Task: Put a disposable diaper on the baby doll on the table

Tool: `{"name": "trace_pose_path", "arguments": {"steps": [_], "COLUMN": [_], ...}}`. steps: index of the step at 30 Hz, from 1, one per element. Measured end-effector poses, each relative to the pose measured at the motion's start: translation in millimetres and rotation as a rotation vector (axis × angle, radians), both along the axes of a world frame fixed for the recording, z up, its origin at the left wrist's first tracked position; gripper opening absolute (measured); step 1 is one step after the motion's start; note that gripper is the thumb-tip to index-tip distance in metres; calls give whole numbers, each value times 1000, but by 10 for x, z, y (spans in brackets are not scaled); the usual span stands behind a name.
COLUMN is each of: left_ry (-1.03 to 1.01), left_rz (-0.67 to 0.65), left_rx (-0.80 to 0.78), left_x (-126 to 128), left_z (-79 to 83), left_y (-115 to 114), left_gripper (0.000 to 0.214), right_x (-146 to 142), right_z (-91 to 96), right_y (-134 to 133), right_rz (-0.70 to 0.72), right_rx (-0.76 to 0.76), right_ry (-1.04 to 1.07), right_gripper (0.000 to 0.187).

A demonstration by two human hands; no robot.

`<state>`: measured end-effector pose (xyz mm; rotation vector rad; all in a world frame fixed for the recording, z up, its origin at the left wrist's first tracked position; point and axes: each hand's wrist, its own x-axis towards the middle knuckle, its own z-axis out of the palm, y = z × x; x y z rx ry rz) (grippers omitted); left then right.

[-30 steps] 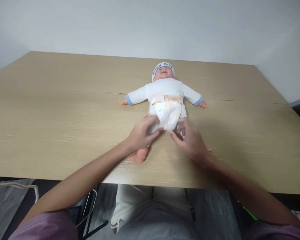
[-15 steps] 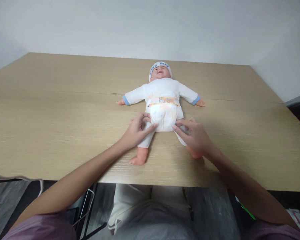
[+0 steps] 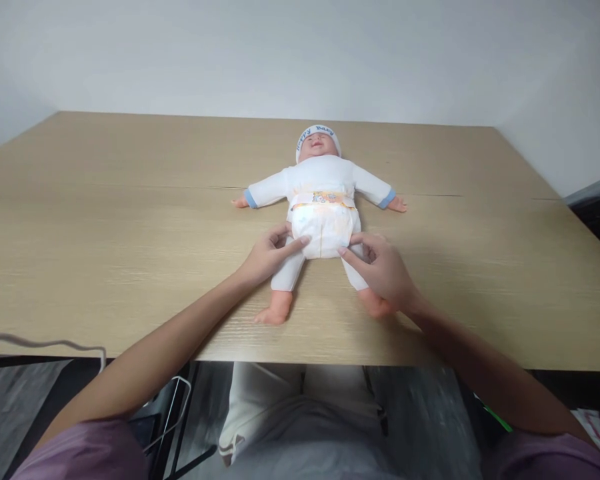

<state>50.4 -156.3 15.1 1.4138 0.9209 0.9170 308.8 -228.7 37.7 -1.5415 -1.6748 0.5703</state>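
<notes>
A baby doll (image 3: pixel 321 180) in a white top with blue cuffs and a white cap lies on its back on the wooden table (image 3: pixel 130 220), arms spread, feet toward me. It wears a white diaper (image 3: pixel 323 228) with a printed waistband. My left hand (image 3: pixel 269 254) pinches the diaper's lower left edge at the doll's thigh. My right hand (image 3: pixel 384 270) pinches the lower right edge and covers part of the doll's other leg. One bare foot (image 3: pixel 274 312) shows near the table's front edge.
The table runs back to a plain white wall. Below the front edge I see my lap in light trousers, a metal chair frame (image 3: pixel 175 413) and a white cable (image 3: pixel 45 343) at the left. Dark furniture (image 3: pixel 597 213) stands at the right.
Both hands have slid up from the doll's legs to the diaper's lower edges, uncovering the white trouser legs. The doll sits slightly further left in view.
</notes>
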Motion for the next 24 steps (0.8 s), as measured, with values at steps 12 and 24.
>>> {"name": "trace_pose_path", "arguments": {"steps": [12,24], "left_ry": [64,983], "left_rz": [-74,334], "left_rx": [182,884], "left_x": [-342,-198], "left_z": [-59,-163], "left_y": [94,1329], "left_gripper": [47,61], "right_x": [167,749], "right_z": [-107,-418], "right_y": [-123,1280], "right_rz": [89,-221], "right_rx": [163,336], "right_ry": [-27,-575], "right_gripper": [22,53]}}
